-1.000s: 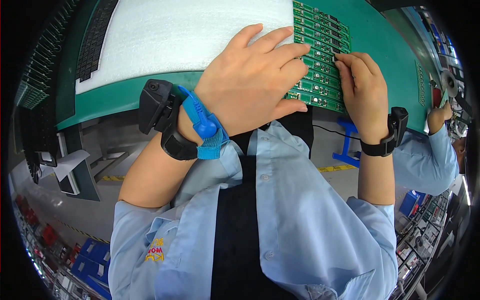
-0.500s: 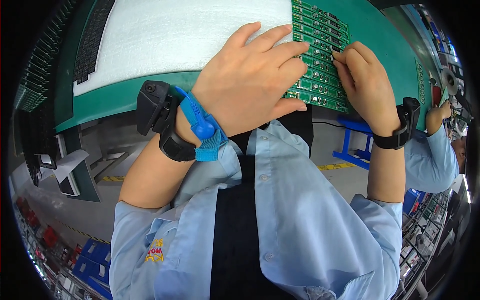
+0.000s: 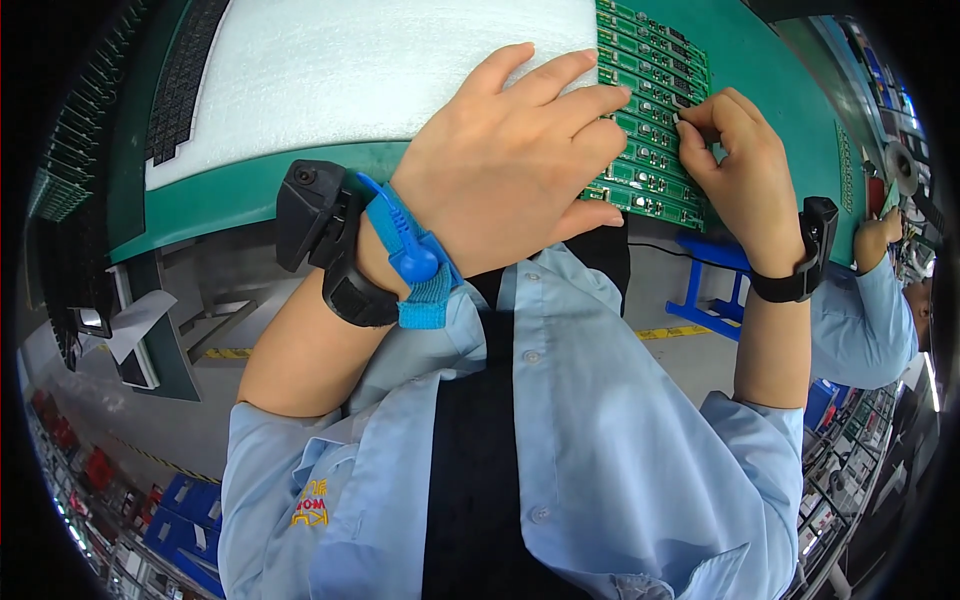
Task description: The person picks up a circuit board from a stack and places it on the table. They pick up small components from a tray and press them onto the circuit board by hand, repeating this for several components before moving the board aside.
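A panel of several narrow green circuit boards (image 3: 655,155), dotted with small components, lies along the right edge of a white foam sheet (image 3: 330,75). My left hand (image 3: 515,150) rests palm down with fingers spread, its fingertips over the left side of the boards and the foam. At the panel's right edge, my right hand (image 3: 745,165) has thumb and index finger pinched together. A tiny white bit shows at those fingertips; I cannot make out what it is or whether it belongs to the board.
A green mat (image 3: 765,65) covers the bench. A black gridded strip (image 3: 180,110) runs along the foam's left side. Upright board racks (image 3: 80,150) stand at far left. Another person's arm (image 3: 870,300) is at the right, near a reel (image 3: 900,165). A blue stool (image 3: 705,285) sits below.
The circuit boards and both my hands have shifted slightly to the right. My right thumb and index finger now form a rounder loop, still pinched at the board's edge.
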{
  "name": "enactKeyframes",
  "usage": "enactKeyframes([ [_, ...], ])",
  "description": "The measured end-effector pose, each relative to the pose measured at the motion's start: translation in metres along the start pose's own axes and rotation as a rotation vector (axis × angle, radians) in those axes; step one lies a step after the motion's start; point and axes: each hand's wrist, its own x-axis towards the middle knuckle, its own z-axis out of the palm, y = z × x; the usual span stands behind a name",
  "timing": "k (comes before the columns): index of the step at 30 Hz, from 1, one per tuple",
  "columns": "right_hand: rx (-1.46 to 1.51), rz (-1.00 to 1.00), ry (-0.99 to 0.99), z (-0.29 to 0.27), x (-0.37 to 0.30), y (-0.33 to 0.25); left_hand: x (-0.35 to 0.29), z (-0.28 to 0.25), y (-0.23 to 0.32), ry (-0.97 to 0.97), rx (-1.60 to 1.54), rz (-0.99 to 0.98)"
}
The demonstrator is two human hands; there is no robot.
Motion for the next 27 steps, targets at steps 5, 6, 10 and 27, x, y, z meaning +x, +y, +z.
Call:
enactKeyframes([
  [5, 0.032, -0.003, -0.021, -0.0012, 0.0016, 0.0021, -0.0007, -0.0004, -0.0008, -0.016, 0.011, -0.001],
  [6, 0.015, -0.023, -0.020, -0.0017, 0.0014, 0.0030, -0.0005, -0.0001, -0.0005, -0.014, 0.015, -0.002],
  [10, -0.004, -0.050, -0.008, -0.0003, 0.0021, 0.0028, -0.0015, -0.0010, -0.0017, -0.021, 0.012, -0.003],
  [27, 0.025, -0.093, -0.010, -0.0021, 0.0044, 0.0069, -0.0007, 0.0001, -0.0008, 0.000, 0.034, 0.002],
])
